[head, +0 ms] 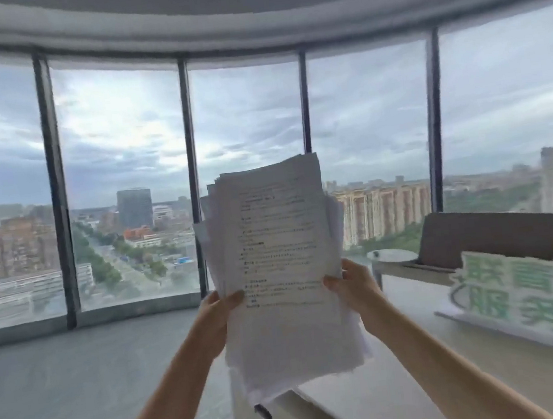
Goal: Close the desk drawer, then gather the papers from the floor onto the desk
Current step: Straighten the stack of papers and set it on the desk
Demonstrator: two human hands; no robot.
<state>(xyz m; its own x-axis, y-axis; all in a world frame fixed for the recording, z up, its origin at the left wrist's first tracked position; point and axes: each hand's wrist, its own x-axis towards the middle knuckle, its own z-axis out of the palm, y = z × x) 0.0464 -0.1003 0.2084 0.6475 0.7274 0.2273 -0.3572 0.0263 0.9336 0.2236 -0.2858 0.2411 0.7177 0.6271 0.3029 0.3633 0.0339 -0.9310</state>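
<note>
An uneven stack of printed white papers stands upright in front of me, held up in the air at chest height. My left hand grips its left edge and my right hand grips its right edge, thumbs on the front sheet. The stack's lower end hangs just above the near left corner of the pale desk, which runs off to the right. A small dark object pokes out under the stack at the desk's corner. The drawer is out of sight.
A white and green sign with large characters stands on the desk at the right. Behind it are a brown sofa back and a small round table. Grey floor stretches left to curved floor-to-ceiling windows.
</note>
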